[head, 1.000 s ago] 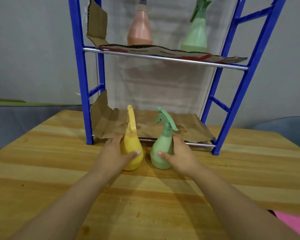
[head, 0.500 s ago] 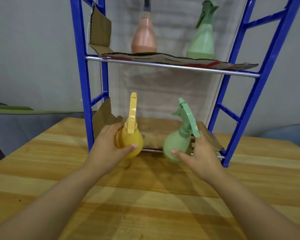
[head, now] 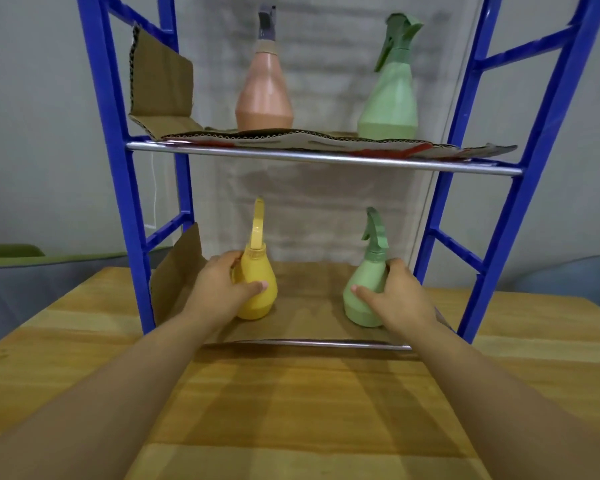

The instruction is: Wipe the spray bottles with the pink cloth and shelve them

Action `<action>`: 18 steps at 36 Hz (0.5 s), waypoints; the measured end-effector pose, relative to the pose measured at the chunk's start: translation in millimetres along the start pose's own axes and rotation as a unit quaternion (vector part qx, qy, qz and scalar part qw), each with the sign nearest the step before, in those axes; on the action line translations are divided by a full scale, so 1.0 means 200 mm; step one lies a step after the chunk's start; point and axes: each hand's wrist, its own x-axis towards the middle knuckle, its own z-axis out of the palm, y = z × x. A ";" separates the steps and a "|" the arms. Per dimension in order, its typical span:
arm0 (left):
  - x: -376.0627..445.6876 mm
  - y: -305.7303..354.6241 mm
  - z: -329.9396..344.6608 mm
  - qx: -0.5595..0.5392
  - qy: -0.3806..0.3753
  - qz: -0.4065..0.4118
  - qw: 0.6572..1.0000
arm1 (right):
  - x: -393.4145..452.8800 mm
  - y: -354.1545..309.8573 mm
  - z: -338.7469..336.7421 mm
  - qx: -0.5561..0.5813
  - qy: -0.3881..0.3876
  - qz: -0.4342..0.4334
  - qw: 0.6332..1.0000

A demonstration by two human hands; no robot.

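Yellow plastic fills our left hand (head: pixel 222 289): fingers and thumb wrap the bulbous belly of the yellow spray bottle (head: pixel 257 289), which stands upright on the cardboard liner (head: pixel 309 306) of the lower shelf. Our right hand (head: pixel 395 299) grips the small green spray bottle (head: pixel 364 292) the same way, well apart from the yellow one on the same liner. Both bases look seated, though we cannot tell for certain that their weight is fully down.

We judge the main risk to be the letting go. These pear-shaped bottles carry tall trigger heads on narrow necks, so a finger dragging across the smooth, rounded side could tip one. The liner is soft corrugated board resting on thin chrome rails (head: pixel 309 344), and a base set near its front edge might sag or slide off toward the bench (head: pixel 291 410). Drawing our wrists back carelessly could also catch that front rail.

On the upper shelf a faceted pink spray bottle (head: pixel 264 95) with a dark cap and a tall green spray bottle (head: pixel 392 98) stand on another, wavier sheet of cardboard (head: pixel 326 142), its edge showing fluting and red print. The blue rack frame (head: pixel 118 168) is painted metal, glossy, ladder-like at the sides. The bench is varnished wood with broad pale and amber planks. The pink cloth is not in view.
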 end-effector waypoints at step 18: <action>0.07 -0.08 0.03 -0.020 -0.027 -0.060 0.998 | 0.12 0.01 0.08 0.000 -0.041 0.024 0.999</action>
